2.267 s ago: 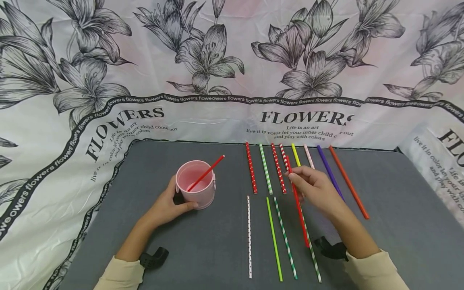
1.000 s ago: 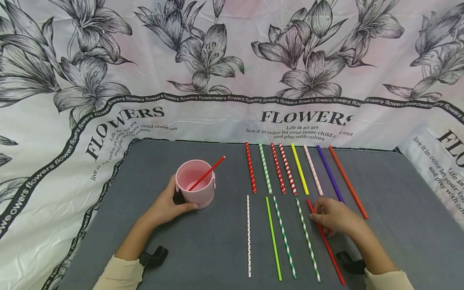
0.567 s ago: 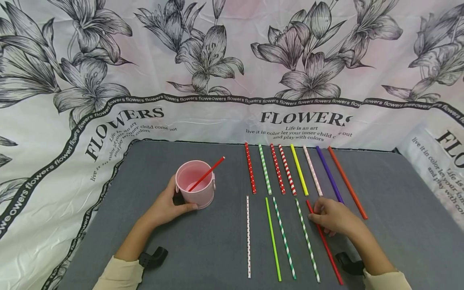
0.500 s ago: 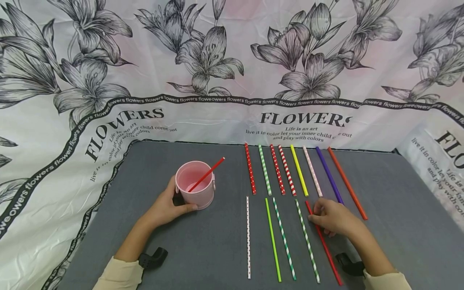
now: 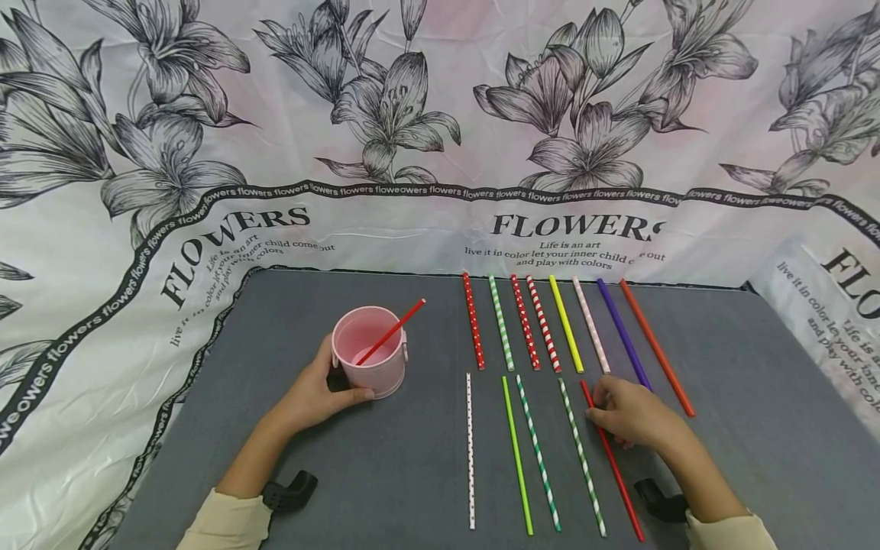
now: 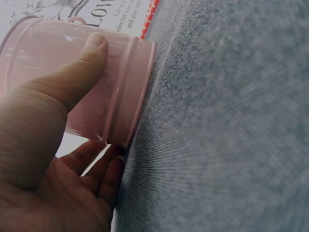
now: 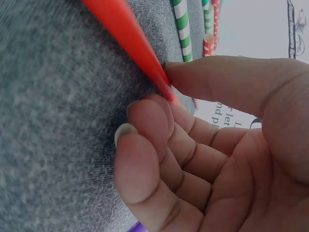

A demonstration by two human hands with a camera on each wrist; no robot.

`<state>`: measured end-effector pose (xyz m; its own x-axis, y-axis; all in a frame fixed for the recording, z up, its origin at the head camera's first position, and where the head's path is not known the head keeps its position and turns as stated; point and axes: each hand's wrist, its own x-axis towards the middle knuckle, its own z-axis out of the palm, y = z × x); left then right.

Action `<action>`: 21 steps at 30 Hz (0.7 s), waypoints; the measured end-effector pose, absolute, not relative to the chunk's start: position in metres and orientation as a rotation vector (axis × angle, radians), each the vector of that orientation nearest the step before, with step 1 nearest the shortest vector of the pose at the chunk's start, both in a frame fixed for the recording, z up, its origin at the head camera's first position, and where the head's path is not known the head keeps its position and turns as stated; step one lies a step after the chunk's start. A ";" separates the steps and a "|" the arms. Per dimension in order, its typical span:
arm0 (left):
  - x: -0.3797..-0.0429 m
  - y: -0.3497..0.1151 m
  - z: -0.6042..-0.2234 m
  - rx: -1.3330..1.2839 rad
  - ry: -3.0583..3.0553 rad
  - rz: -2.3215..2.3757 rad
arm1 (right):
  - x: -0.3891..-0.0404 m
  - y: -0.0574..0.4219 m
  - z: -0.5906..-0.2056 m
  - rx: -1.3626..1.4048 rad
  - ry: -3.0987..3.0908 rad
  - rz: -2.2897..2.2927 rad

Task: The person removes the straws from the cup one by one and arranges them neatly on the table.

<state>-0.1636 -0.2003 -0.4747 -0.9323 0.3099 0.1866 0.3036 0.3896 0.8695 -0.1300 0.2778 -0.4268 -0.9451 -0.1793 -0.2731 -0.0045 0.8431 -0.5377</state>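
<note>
My left hand [image 5: 312, 401] grips a small pink bucket [image 5: 376, 376], thumb and fingers round its near side. In the left wrist view the thumb presses on the wall of the bucket [image 6: 53, 53], whose base is right at the table. A red straw [image 5: 402, 325] leans inside it, its end sticking out over the rim. On the right, my other hand [image 5: 635, 412] pinches a second red straw [image 5: 624, 481] near its far end. This straw lies at the right end of the near row; in the right wrist view, thumb and fingers meet at the straw [image 7: 130, 38].
Beside that straw lie a green-striped straw [image 5: 583, 458], another green-striped one [image 5: 538, 451], a lime straw [image 5: 518, 458] and a white dotted one [image 5: 470, 451]. A far row includes yellow [image 5: 567, 325], purple [image 5: 623, 332] and orange [image 5: 658, 347] straws. A flower-printed cloth [image 5: 412, 229] borders the grey tabletop [image 5: 385, 473].
My right hand has moved right and nearer, bringing the red straw from over the middle straws to the near row's right end. Lately it has stayed still. My left hand and bucket have not moved.
</note>
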 end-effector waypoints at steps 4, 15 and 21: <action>-0.163 -0.200 -0.474 0.581 2.614 1.635 | -0.131 0.278 -0.426 -0.133 2.704 -0.779; -0.163 -0.199 -0.475 0.603 2.613 1.641 | -0.139 0.275 -0.410 -0.221 2.760 -0.748; -0.164 -0.200 -0.476 0.598 2.619 1.645 | -0.148 0.254 -0.394 -0.358 2.750 -0.839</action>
<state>-0.1638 -0.2000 -0.4759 -0.9279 0.3112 0.2052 0.3199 0.3825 0.8668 -0.1481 0.2538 -0.3942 -0.9401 -0.3013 -0.1594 -0.1610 0.8048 -0.5713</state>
